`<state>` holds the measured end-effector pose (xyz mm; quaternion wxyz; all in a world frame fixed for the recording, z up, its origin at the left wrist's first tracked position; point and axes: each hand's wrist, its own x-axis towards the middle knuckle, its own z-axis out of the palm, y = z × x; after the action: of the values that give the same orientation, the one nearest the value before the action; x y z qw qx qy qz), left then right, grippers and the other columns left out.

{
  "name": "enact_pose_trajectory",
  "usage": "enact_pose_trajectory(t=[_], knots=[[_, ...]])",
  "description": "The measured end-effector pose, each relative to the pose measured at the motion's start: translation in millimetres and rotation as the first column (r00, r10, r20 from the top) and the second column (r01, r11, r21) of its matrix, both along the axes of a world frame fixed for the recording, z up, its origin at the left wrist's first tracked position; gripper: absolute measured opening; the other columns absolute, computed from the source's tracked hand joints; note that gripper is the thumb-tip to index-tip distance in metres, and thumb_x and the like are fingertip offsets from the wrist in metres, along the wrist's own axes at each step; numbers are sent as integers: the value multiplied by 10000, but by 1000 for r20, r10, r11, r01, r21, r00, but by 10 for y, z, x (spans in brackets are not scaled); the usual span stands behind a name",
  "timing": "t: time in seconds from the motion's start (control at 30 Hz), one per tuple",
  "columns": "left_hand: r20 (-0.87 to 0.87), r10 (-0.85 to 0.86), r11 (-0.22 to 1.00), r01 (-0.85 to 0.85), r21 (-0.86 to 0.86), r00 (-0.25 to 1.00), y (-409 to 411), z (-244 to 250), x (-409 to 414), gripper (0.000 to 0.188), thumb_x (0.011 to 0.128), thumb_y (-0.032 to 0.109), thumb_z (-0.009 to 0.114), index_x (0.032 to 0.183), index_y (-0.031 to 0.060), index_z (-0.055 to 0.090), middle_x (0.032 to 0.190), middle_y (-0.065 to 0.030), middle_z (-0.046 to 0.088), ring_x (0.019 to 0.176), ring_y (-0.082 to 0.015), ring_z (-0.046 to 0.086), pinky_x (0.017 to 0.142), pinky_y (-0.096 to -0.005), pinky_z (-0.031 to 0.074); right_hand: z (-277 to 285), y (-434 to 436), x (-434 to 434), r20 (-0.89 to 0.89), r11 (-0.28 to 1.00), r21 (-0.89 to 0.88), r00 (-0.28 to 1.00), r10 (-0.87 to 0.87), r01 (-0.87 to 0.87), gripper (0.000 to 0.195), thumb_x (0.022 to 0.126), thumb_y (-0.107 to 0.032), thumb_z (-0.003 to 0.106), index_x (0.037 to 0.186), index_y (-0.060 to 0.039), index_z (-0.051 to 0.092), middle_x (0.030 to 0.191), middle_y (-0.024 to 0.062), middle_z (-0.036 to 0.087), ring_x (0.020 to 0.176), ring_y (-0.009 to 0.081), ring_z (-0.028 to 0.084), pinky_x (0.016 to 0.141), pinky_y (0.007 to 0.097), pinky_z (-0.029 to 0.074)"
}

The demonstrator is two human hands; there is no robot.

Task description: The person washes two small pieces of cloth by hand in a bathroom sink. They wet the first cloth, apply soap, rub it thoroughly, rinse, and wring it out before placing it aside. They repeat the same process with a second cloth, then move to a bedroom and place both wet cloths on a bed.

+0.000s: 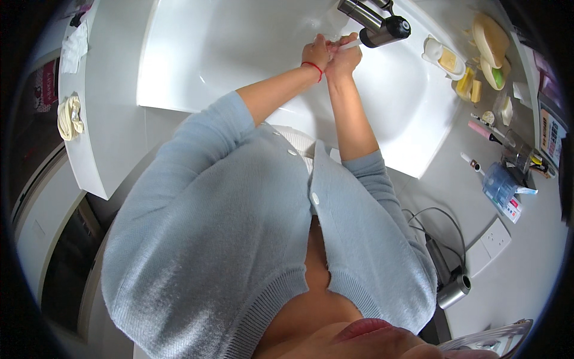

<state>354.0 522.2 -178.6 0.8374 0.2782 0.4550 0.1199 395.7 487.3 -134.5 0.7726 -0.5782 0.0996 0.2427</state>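
Water [350, 44] runs from a dark metal faucet [376, 33] over both my hands, which are close together above a white basin [251, 49]. My left hand [317, 53], with a red string bracelet [314, 66] at its wrist, is on the left side of the pair. Touching it from the right is my right hand [344, 58], right under the stream. The fingers of both hands are curled and partly hidden, and I make out no object in them.
Right of the basin stand a soap dish with a yellow bar [447, 59], sponges, a blue cup [498, 181], toothpaste and a socket plate [495, 235]. A hair dryer [455, 291] hangs lower right. On the left ledge lie a cream cloth [70, 118] and white tissue [75, 48].
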Motion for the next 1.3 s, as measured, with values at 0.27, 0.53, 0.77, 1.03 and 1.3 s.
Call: enact_pose_trajectory(t=[0.27,0.53,0.77,1.03,1.3], knots=[[361,-102,978,26,208,927,492,89,-239,426,982,395,381,1102,18,538,1099,-97,559,1032,-191,542,903,-326,449,135,-441,188,-322,918,293,876,359,-268,321,950,-317,421,1198,-123,486,1247,69,496,1208,329,442,986,620,336],[324,39,998,-21,-58,945,527,328,-316,386,961,372,414,1202,87,514,1197,-103,517,1072,-261,537,904,-422,471,-31,-538,363,-210,877,203,856,473,-435,401,885,-53,424,1286,-66,444,1237,120,508,1056,263,564,855,346,541],[471,131,867,129,-481,873,334,-293,-245,392,956,388,390,1211,104,478,1219,-84,518,1132,-278,505,1001,-455,386,250,-271,-296,49,769,-477,861,506,-425,221,861,-151,527,1065,-115,602,926,20,588,842,188,586,682,299,492],[417,76,867,147,-477,906,-74,-28,-247,233,955,213,430,1164,117,460,1114,-31,552,1037,-183,543,932,-373,435,-32,-80,120,362,606,-795,817,448,21,420,820,-407,618,788,4,536,697,145,627,636,314,619,594,405,473],[387,-10,950,129,-283,922,264,218,-307,306,971,194,409,1259,94,436,1298,-64,473,1201,-227,461,1020,-356,383,-477,-278,298,246,699,-703,876,414,-132,341,877,-364,572,1015,-52,580,949,140,640,735,320,618,595,390,483]])
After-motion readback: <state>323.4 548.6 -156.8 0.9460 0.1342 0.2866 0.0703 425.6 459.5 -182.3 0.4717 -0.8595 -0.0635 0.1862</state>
